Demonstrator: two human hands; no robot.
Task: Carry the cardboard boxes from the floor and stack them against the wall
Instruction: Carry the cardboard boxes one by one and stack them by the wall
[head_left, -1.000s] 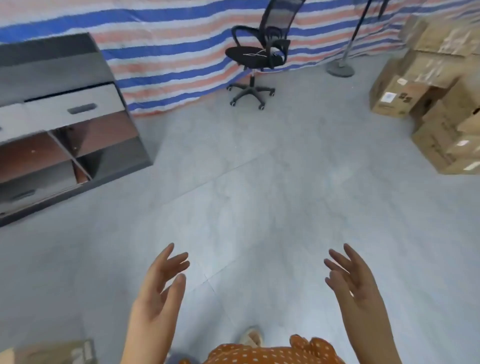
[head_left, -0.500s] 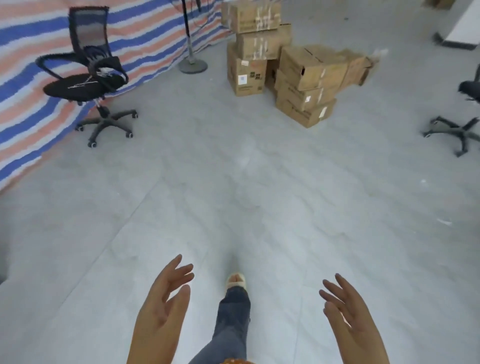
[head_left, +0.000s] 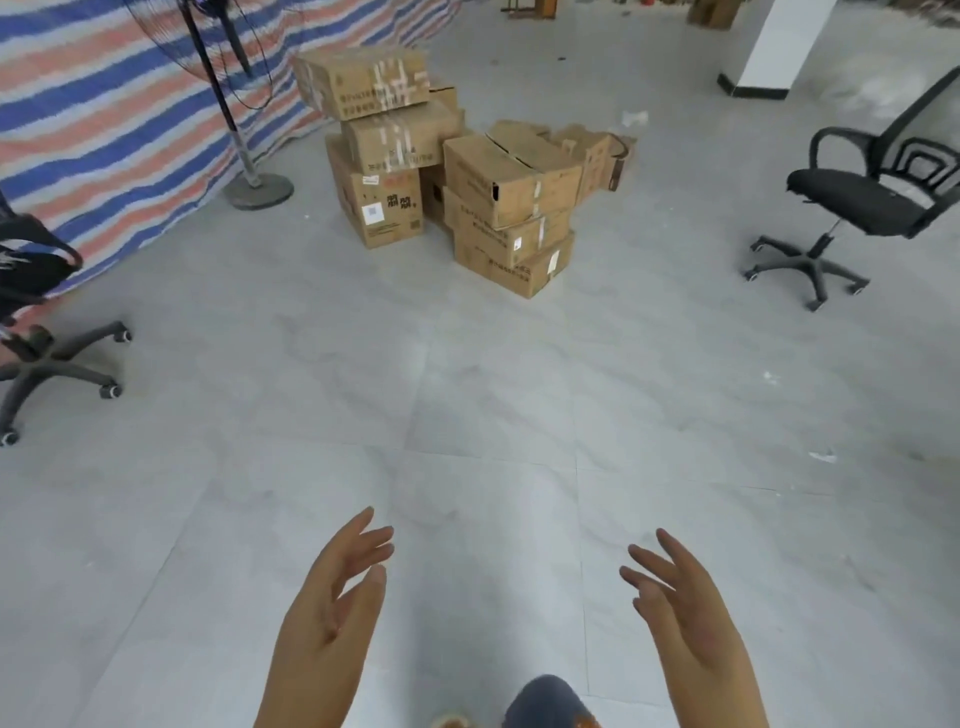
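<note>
A: State hand condition.

B: The left hand (head_left: 332, 618) and right hand (head_left: 685, 613) are both empty, fingers straight and spread, palms facing each other, held low in the near field.

A: Locate the load.

B: The cardboard boxes (head_left: 452, 171) stand piled on the floor (head_left: 467, 395), far and straight ahead, well apart from both hands, slightly left of centre. By my estimate the left hand lies marginally nearer. The striped tarp (head_left: 104, 135) hangs just left of the pile.

Bright, even, diffuse light with soft faint shadows on the pale floor (head_left: 467, 389), slight overall softness, and wide-angle bending at the edges.
</note>
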